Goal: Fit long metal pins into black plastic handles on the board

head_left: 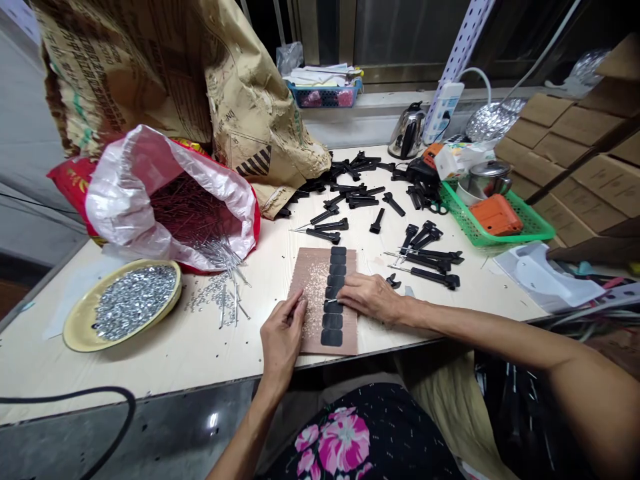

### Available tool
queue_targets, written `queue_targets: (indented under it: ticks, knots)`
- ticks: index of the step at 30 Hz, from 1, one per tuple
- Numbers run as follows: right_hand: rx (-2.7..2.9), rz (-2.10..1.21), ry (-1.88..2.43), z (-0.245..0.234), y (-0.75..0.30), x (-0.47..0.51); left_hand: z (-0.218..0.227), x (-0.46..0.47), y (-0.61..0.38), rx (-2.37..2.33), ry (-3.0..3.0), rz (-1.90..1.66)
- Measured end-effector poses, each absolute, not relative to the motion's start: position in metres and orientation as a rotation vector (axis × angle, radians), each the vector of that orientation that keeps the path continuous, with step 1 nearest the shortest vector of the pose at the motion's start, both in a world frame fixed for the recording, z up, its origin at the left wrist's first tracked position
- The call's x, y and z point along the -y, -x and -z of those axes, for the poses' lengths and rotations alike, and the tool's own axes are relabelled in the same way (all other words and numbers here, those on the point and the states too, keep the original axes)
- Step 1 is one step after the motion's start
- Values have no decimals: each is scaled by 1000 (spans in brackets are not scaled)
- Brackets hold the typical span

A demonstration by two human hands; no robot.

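A brown board (315,343) lies at the table's front edge, strewn with small pale specks. Down its right side runs a column of black rounded-square pieces (332,337). My right hand (369,297) rests over the column's middle, its fingers pinched on a thin silvery metal piece (331,301) whose tip pokes out to the left. At the board's left edge is my left hand (283,333), thumb and forefinger pressed together; whatever lies between them is hidden. Black plastic handles, some with metal rods (431,275), lie to the right of the board.
On the left, a yellow bowl (70,327) holds small shiny metal bits, beside a red-and-white sack (117,180) of metal rods. More black handles (357,193) pile up behind the board. A green basket (530,230), a kettle (407,130) and cardboard boxes (595,180) stand right.
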State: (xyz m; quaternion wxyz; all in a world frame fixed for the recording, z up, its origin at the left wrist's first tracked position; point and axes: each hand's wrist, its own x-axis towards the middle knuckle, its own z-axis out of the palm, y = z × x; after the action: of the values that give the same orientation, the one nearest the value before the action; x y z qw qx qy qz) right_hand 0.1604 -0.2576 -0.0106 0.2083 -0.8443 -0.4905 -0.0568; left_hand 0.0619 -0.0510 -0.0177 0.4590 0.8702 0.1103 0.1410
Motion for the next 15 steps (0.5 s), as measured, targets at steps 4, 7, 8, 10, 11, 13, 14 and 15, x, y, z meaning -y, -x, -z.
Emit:
queue_targets:
  ticks: [4, 7, 8, 10, 11, 13, 14, 15]
  knots:
    - [1144, 165, 2396, 10, -163, 261, 17, 51, -62, -296, -2204, -463]
    - [1345, 126, 2357, 9, -153, 266, 18, 51, -62, -303, -2248, -512]
    - [1385, 120, 2357, 8, -150, 267, 18, 51, -62, -306, -2251, -518]
    - [1313, 143, 2398, 8, -144, 269, 19, 51, -63, -310, -2252, -526]
    - [1240, 169, 2420, 7, -142, 269, 19, 51, -63, -311, -2253, -526]
    - [1212, 184, 2421, 6, -137, 267, 20, 51, -64, -302, -2255, -524]
    - [1273, 160, 2395, 6, -134, 265, 20, 51, -64, -294, -2253, -521]
    - [1356, 123, 2357, 5, -131, 264, 21, 50, -64, -286, -2250, -519]
